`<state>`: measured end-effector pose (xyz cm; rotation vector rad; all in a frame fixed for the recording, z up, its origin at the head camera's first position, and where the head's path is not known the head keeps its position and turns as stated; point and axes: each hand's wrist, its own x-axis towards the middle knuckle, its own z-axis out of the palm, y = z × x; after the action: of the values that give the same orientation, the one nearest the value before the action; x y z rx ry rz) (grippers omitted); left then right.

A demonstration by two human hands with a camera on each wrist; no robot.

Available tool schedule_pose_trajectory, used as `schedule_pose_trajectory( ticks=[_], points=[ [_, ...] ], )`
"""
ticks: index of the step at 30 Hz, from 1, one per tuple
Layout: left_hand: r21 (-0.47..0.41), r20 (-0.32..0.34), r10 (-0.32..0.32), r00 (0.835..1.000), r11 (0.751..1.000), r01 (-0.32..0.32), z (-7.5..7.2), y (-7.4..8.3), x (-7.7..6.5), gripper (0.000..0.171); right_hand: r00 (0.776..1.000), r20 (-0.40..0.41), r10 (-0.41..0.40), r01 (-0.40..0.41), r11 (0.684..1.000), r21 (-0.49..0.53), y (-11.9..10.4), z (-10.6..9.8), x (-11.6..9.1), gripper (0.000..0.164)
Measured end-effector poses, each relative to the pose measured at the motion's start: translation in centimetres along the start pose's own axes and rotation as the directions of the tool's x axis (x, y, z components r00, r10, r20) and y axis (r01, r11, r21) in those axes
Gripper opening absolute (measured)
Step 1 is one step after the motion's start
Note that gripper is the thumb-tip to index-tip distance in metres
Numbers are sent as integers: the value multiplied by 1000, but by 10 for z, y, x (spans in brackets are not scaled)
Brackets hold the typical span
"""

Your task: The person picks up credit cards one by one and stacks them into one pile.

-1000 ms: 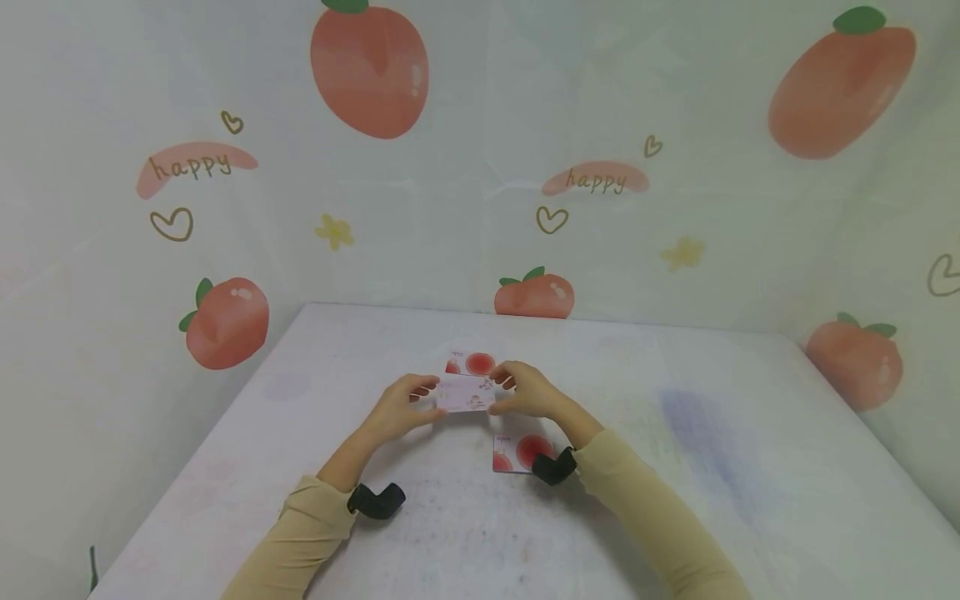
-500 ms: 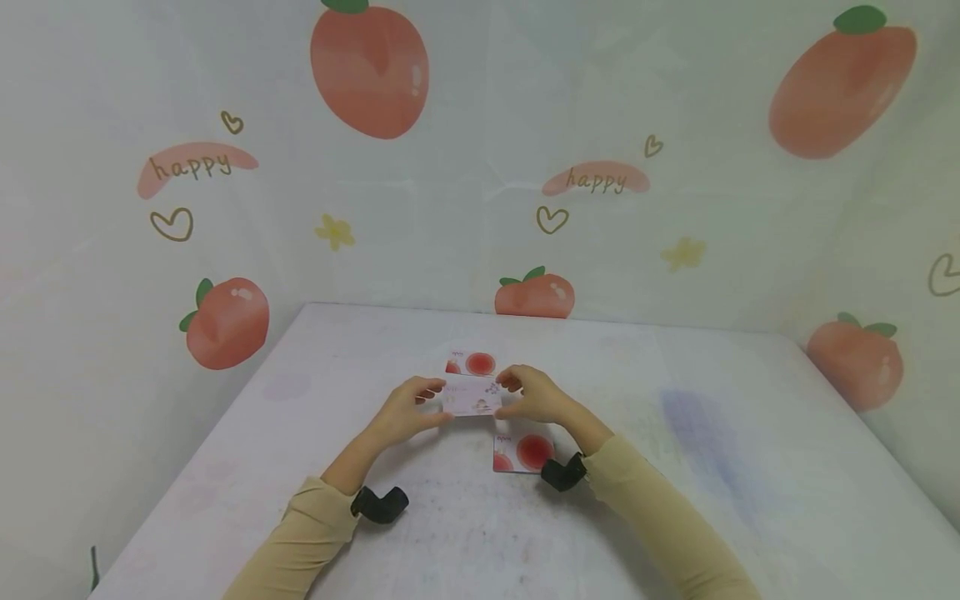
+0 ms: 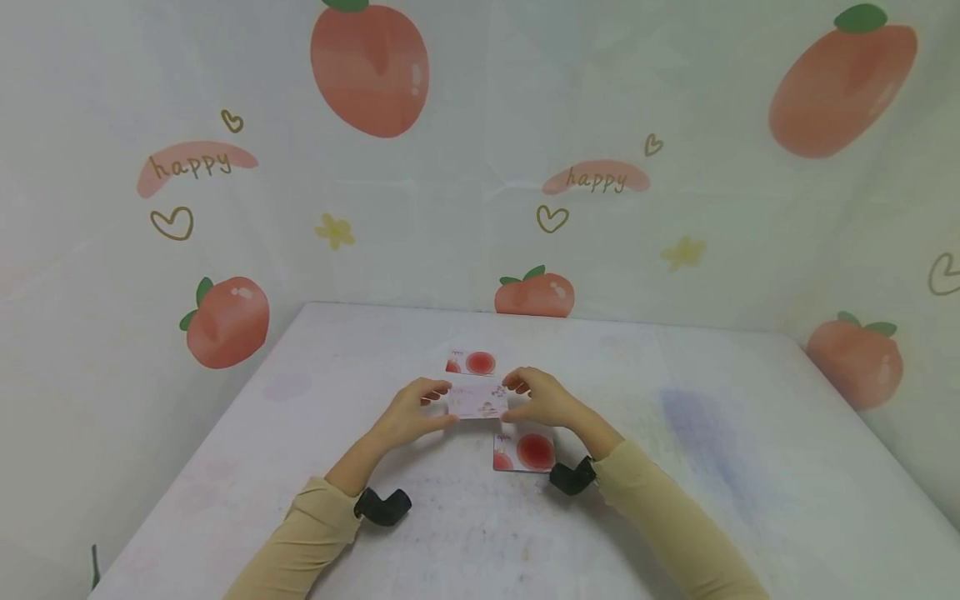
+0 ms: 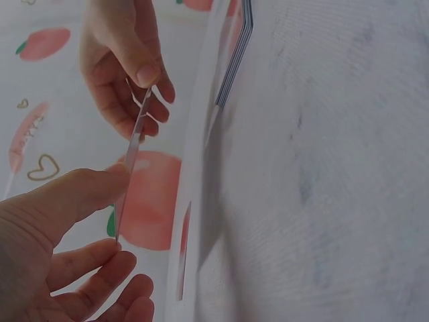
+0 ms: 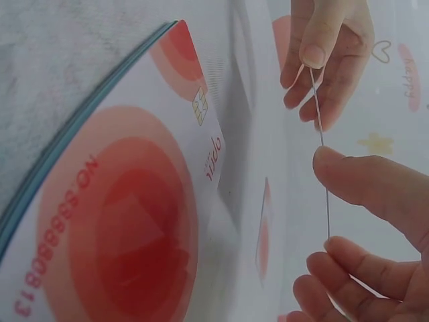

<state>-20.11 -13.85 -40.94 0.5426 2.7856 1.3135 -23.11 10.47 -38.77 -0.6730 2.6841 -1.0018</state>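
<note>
A thin white card (image 3: 477, 401) with a pale pink print is held level above the table between both hands. My left hand (image 3: 407, 413) pinches its left end with thumb and fingertips, while my right hand (image 3: 546, 398) does the same at the right end. Seen edge-on in the left wrist view, the card (image 4: 127, 176) stands apart from the tabletop. Below the right hand lies a small stack of red-circle chip cards (image 5: 137, 201), several layers thick. Farther back, beyond the held card, one more red-circle card (image 3: 471, 362) lies on the table.
The white table (image 3: 660, 517) carries a faint purple smudge (image 3: 697, 433) at the right. A curtain (image 3: 480, 167) with fruit and "happy" prints hangs behind and at the sides. Black wrist mounts (image 3: 383, 507) sit at both sleeves.
Both hands have shifted slightly to the right and toward me, carrying the white card between them. The stack and the far card have stayed in place.
</note>
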Motion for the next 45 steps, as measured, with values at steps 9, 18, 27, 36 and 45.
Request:
schedule_pose_trajectory(
  ticks=[9,18,27,36,45],
  points=[
    [-3,17,16,1000,1000,-16,4,4,-1,52,1000,8,21,-21,1000,6,4,-1,-6,47],
    [0,22,24,999,1000,-24,9,7,0,52,999,-2,-32,32,999,-5,8,-6,-16,48],
    [-7,33,70,997,998,-70,13,9,0,51,999,-14,-42,42,999,-17,12,-7,-22,47],
    [-6,42,92,995,996,-91,17,11,0,51,999,-23,-40,40,999,-21,16,-7,-28,47],
    [1,49,127,991,992,-127,22,11,2,50,1000,-24,-15,15,1000,-8,21,-8,-33,48]
  ],
)
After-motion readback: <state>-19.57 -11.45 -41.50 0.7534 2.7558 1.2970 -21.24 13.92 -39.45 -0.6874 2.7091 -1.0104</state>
